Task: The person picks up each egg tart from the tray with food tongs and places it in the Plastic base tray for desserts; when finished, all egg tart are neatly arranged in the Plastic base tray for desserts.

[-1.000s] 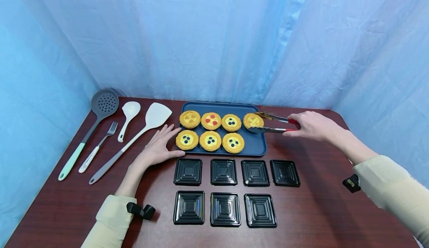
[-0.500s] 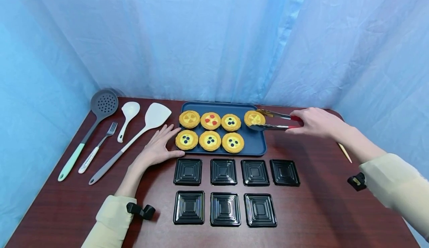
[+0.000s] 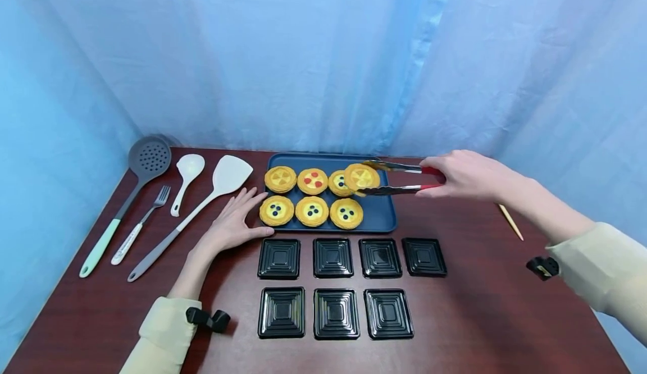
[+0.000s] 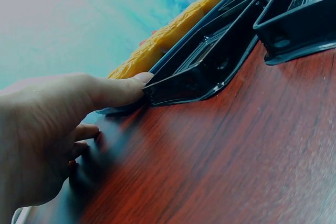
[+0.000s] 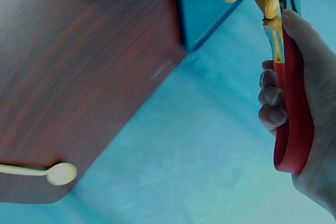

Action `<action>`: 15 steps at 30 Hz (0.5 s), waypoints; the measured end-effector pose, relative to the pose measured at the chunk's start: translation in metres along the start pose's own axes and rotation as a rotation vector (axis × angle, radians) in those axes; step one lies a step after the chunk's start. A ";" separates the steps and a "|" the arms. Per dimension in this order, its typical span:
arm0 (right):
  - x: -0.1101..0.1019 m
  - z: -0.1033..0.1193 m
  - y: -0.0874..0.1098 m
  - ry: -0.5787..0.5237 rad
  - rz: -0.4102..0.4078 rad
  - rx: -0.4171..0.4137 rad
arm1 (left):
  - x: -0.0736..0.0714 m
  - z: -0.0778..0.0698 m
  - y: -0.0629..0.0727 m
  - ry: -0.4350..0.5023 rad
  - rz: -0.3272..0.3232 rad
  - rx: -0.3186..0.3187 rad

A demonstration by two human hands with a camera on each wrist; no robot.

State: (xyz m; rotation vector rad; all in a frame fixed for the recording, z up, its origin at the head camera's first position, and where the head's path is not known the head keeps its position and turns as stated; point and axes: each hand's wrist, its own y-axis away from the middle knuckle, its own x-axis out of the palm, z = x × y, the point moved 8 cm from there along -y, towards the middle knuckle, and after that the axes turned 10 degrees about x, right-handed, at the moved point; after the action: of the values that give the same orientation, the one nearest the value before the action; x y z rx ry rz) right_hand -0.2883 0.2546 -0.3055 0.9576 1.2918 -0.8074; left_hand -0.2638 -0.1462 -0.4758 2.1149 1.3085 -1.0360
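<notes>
The person's right hand [image 3: 460,176] grips long metal tongs with red handles [image 3: 399,189], fingers curled round the handles. The tongs lie nearly level, their long axis running sideways, tips pointing to the person's left. Between the tips they pinch a round golden tart with pale yellow wedges [image 3: 361,176], face up, held above the right half of a dark blue rectangular tray [image 3: 376,208]. From where I stand it partly hides a blueberry-topped tart in the back row [image 3: 337,183].

The tray's long axis runs left to right. Beside that half-hidden tart sit one with red pieces [image 3: 312,181] and another with yellow wedges [image 3: 280,179]; three blueberry-topped tarts in the front row [image 3: 310,211] complete the load. The tray's right end shows bare blue floor.

The left hand [image 3: 229,225] holds nothing, its fingers outstretched at the tray's left edge, thumb by the front corner. I cannot tell how firmly it touches.

Just in front of the tray are seven square black plastic containers [image 3: 279,258], four then three, with dark red-brown tabletop [image 3: 480,306] stretching from them to the right edge.
</notes>
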 end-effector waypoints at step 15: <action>0.011 0.124 -0.018 0.003 0.039 -0.352 | 0.000 0.000 0.000 -0.002 0.010 0.014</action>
State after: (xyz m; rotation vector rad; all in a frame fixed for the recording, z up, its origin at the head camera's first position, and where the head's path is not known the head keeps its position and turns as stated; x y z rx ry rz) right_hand -0.2526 0.1344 -0.3163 0.6987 1.3586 -0.5250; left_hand -0.2641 -0.1460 -0.4752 2.1276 1.2923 -1.0464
